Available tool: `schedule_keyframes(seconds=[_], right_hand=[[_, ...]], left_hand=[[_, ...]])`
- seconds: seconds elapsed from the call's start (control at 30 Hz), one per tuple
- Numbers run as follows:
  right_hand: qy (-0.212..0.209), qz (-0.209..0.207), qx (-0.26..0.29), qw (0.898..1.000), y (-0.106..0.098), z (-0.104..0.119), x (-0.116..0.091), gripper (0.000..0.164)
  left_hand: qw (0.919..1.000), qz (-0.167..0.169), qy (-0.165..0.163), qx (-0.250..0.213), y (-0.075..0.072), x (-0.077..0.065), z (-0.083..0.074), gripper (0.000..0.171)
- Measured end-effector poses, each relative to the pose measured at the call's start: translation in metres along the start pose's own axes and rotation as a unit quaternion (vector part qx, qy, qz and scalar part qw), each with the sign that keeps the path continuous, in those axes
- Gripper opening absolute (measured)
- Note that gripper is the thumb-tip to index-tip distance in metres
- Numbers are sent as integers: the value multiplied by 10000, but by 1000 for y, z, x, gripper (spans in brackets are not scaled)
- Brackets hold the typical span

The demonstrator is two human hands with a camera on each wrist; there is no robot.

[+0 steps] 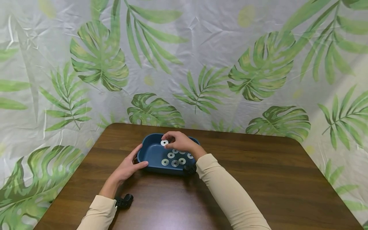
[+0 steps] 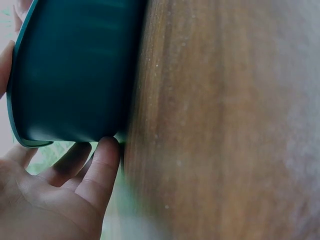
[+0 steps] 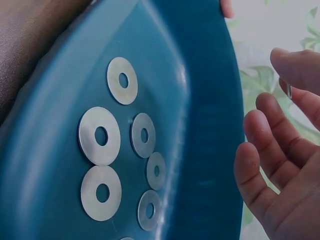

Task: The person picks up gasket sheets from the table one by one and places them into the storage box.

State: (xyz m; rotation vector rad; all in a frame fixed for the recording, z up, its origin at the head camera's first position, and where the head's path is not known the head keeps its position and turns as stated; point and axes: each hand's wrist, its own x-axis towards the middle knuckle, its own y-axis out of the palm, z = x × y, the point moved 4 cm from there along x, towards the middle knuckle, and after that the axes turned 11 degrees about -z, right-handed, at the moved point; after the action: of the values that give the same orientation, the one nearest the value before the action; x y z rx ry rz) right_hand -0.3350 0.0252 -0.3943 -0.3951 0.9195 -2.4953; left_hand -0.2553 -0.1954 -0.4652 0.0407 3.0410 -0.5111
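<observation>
A blue plastic tub (image 1: 155, 154) stands on the brown table, with several flat metal washers (image 3: 95, 142) lying on its floor, mostly toward the right. My left hand (image 1: 128, 166) holds the tub's left end, thumb at the near rim and fingers against the outer end wall (image 2: 75, 80). Above the inside of the tub, my right hand (image 1: 182, 142) pinches one washer (image 1: 162, 143) between thumb and fingers. In the right wrist view that washer shows only as a thin edge by the thumb, while the other fingers are bent and apart.
The dark wood-grain table (image 1: 258, 179) extends to the right and in front of the tub. Behind it hangs a pale sheet (image 1: 207, 48) printed with green leaves. Black wrist devices (image 1: 124, 202) sit at both cuffs.
</observation>
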Motion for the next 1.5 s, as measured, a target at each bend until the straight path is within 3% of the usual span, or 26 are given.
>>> schedule_keyframes(seconds=[0.2, 0.37, 0.5, 0.7, 1.13, 1.5], right_hand=[[-9, -11, 77, 10000, 1, 0, 1, 31], [100, -20, 183, 9998, 1, -1, 3, 44], [186, -64, 79, 9998, -1, -4, 2, 55], [113, -109, -199, 9997, -12, -7, -7, 53], [-411, -156, -827, 9956, -62, -14, -57, 43], [-713, -392, -897, 9926, -89, -42, -107, 39]], left_hand=[[10000, 15, 41, 2, 0, 1, -1, 85], [10000, -23, 70, 43, 0, 2, -1, 84], [9999, -23, 79, 89, 1, 2, -1, 84], [9999, -18, 93, 85, 0, 1, 0, 85], [9998, 3, 155, 111, -2, 0, 0, 86], [9999, 17, 129, 88, 0, 0, 1, 87]])
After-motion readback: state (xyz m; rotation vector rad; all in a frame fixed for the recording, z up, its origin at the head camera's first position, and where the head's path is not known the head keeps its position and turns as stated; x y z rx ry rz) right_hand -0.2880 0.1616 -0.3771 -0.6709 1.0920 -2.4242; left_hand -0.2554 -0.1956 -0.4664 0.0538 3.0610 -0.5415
